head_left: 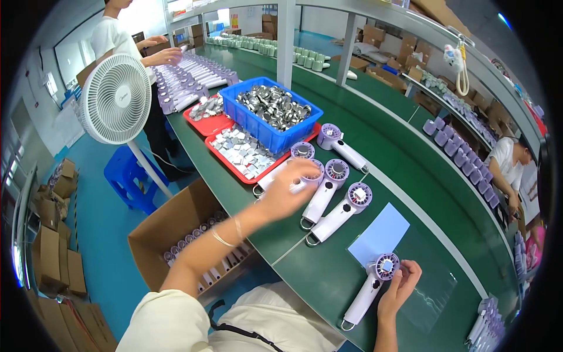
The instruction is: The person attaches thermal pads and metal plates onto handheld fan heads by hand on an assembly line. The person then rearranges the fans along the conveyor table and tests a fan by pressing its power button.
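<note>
At the front right of the bench, my right hand [400,287] grips the head edge of a white and purple handheld fan [365,299]. A small blue square sits on that fan's hub, and its wire loop points toward me. My left hand [290,189] reaches over a group of similar fans, its fingers smeared by motion; whether it holds anything I cannot tell. Beside it lie a fan with a dark round hub [321,199], another with a white square on its hub [346,212], and one farther back [342,146]. A light-blue sheet [384,232] lies behind my right hand.
Silver round parts fill a blue bin [304,128] beside red trays [218,155] of silver squares. Below the bench edge stands a cardboard box [153,234] holding several fans. A white standing fan [117,98] and blue stool [126,176] are left. Two other people work nearby.
</note>
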The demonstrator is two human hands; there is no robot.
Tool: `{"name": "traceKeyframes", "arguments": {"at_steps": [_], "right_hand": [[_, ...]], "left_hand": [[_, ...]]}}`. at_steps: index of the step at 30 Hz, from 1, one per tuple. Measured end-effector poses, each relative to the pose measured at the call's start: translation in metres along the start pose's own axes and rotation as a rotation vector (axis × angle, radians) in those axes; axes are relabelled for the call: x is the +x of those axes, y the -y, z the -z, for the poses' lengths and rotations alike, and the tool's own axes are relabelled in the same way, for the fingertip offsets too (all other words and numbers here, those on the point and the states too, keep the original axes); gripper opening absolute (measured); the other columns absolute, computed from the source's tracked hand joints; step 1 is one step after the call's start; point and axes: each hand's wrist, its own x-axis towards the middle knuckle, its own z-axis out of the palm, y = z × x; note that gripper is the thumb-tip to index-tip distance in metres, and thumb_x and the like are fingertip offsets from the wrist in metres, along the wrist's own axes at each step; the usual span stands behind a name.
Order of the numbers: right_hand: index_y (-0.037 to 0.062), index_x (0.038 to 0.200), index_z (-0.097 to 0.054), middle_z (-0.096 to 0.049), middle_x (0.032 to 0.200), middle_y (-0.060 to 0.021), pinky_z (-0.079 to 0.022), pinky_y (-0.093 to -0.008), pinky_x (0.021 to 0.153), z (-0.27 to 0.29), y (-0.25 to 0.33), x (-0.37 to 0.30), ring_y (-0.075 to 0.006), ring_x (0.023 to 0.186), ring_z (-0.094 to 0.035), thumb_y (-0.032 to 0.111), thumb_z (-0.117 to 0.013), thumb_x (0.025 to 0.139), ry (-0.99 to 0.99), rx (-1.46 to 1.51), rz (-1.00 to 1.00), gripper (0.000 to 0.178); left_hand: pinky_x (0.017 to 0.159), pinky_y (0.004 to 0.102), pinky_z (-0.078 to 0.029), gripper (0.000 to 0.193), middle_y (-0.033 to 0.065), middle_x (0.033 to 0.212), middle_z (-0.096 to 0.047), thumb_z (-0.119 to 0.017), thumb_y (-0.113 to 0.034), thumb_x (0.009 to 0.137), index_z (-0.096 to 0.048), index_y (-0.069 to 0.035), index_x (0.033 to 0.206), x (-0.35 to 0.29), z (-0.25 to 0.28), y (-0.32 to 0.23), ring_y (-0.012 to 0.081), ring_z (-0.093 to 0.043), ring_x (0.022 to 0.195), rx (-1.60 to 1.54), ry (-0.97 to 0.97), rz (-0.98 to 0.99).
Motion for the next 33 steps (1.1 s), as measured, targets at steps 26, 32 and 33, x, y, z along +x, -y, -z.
{"name": "traceKeyframes", "arguments": {"at_steps": [26, 32, 33], "right_hand": [[-0.0030, 0.109, -0.052, -0.048, 0.115, -0.0158, -0.044, -0.0352, 0.090, -0.006, 0.005, -0.004, -0.0256, 0.102, -0.052, 0.001, -0.055, 0.086, 0.021, -0.029, 0.013, 0.023], [-0.0028, 0.109, -0.052, -0.047, 0.114, -0.0141, -0.045, -0.0336, 0.088, -0.012, 0.006, -0.002, -0.0232, 0.101, -0.052, -0.001, -0.054, 0.086, 0.019, 0.016, 0.026, 0.023], [-0.0029, 0.109, -0.052, -0.047, 0.114, -0.0139, -0.046, -0.0328, 0.087, -0.009, 0.006, -0.002, -0.0227, 0.099, -0.052, -0.003, -0.053, 0.084, 0.009, 0.020, 0.021, 0.024]], "left_hand": [[0.080, 0.0467, -0.049, 0.014, 0.0184, 0.096, -0.059, -0.062, -0.003, 0.078, -0.063, -0.003, 0.092, -0.016, 0.110, 0.118, 0.0384, -0.060, 0.091, 0.823, -0.109, 0.255], [0.083, 0.0468, -0.046, 0.023, 0.0177, 0.103, -0.057, -0.060, -0.005, 0.080, -0.056, -0.002, 0.103, 0.053, 0.137, 0.113, 0.0381, -0.057, 0.096, 0.869, -0.227, -0.026], [0.083, 0.0472, -0.047, 0.023, 0.0175, 0.101, -0.058, -0.060, -0.007, 0.080, -0.058, -0.003, 0.103, 0.067, 0.132, 0.118, 0.0381, -0.058, 0.095, 0.866, -0.190, -0.013]]}}
